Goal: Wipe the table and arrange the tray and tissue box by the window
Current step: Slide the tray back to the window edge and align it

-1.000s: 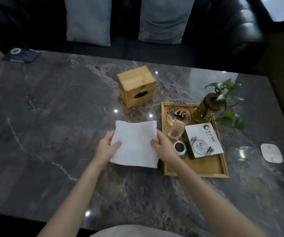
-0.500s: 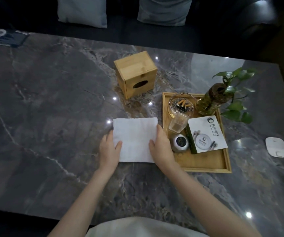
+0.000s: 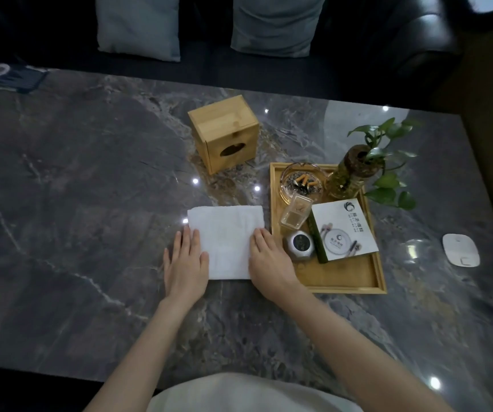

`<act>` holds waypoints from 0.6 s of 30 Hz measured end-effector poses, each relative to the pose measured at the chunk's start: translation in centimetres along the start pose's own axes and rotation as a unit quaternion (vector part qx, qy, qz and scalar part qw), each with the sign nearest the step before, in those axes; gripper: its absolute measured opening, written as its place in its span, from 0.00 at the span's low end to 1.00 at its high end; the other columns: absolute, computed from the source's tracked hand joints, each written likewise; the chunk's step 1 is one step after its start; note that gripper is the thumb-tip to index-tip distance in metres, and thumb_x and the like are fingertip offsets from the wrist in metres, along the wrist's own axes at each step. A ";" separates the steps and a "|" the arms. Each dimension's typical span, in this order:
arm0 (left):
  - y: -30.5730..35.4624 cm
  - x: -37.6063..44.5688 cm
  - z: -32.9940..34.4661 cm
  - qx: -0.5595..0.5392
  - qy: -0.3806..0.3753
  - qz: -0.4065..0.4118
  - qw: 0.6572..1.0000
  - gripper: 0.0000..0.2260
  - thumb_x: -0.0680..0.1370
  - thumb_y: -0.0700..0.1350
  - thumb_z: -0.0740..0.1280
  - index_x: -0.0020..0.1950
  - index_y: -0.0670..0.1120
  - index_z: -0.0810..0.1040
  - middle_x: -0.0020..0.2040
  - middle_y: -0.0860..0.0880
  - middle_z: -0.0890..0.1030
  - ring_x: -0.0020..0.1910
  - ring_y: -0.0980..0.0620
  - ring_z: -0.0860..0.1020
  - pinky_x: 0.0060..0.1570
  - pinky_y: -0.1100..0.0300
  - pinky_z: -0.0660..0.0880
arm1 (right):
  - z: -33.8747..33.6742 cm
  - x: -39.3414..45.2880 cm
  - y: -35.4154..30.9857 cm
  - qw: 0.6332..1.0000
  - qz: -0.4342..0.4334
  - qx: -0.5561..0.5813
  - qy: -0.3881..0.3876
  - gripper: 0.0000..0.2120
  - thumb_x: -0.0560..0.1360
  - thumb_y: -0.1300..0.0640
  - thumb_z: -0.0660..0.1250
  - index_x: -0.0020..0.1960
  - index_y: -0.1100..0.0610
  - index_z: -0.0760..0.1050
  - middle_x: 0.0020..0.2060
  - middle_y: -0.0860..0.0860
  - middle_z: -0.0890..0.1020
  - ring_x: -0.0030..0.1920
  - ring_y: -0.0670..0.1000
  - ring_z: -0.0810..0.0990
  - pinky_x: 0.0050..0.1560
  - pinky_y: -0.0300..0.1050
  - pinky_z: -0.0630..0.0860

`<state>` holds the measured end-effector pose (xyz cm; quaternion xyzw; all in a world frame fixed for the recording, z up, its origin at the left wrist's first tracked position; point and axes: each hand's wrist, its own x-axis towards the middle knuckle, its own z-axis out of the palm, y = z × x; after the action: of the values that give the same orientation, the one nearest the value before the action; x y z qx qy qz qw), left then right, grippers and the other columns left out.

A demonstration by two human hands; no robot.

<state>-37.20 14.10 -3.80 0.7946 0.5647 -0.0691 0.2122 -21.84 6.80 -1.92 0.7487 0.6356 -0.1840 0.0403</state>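
White folded cloth lies flat on the dark grey marbled tabletop, near its middle and just left of the bamboo tray. A second ago both hands held it by its side edges above the surface; it has since been lowered and spread. Left hand rests palm-down with straight fingers on the cloth's left edge; right hand lies the same way on the right edge, beside the tray's left rim. Neither hand grips anything.

Tray sits toward the right half of the tabletop and carries a glass ashtray with butts, a small clear glass box, a round grey tin, a white printed booklet and a green plant in a glass vase. Square bamboo tissue box stands apart, toward the far edge from the cloth.

Judgement: cloth now placed for wiping; wiping itself apparently not begun. Tray and tissue box not yet rearranged.
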 end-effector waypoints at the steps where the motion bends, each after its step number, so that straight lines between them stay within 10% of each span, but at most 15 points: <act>1: 0.5 0.0 -0.5 -0.004 0.000 -0.010 1.000 0.24 0.80 0.50 0.46 0.75 0.45 0.48 0.78 0.46 0.47 0.76 0.48 0.45 0.73 0.45 0.45 | -0.6 -0.2 0.2 1.000 -0.009 0.030 0.006 0.23 0.79 0.61 0.51 0.72 0.66 0.54 0.73 0.61 0.59 0.74 0.59 0.54 0.74 0.55 0.55; 10: 9.0 -1.2 -4.7 -0.187 0.001 0.093 0.978 0.13 0.79 0.45 0.56 0.55 0.42 0.78 0.55 0.44 0.81 0.54 0.46 0.76 0.55 0.53 0.71 | -6.6 -5.2 5.1 0.933 0.044 0.316 0.166 0.11 0.77 0.58 0.59 0.56 0.57 0.77 0.49 0.52 0.82 0.49 0.51 0.79 0.49 0.48 0.76; 18: 14.3 0.5 -3.0 -0.226 0.013 0.089 0.970 0.11 0.78 0.42 0.60 0.54 0.40 0.78 0.50 0.42 0.81 0.47 0.48 0.76 0.45 0.58 0.69 | -3.9 -9.9 13.0 0.763 0.308 0.442 0.357 0.09 0.77 0.61 0.59 0.50 0.55 0.77 0.40 0.52 0.82 0.41 0.51 0.79 0.42 0.44 0.73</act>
<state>-24.13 11.88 2.43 0.7736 0.4957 0.0896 0.3845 -9.67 -3.79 2.64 0.8506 0.1879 -0.1412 -0.4703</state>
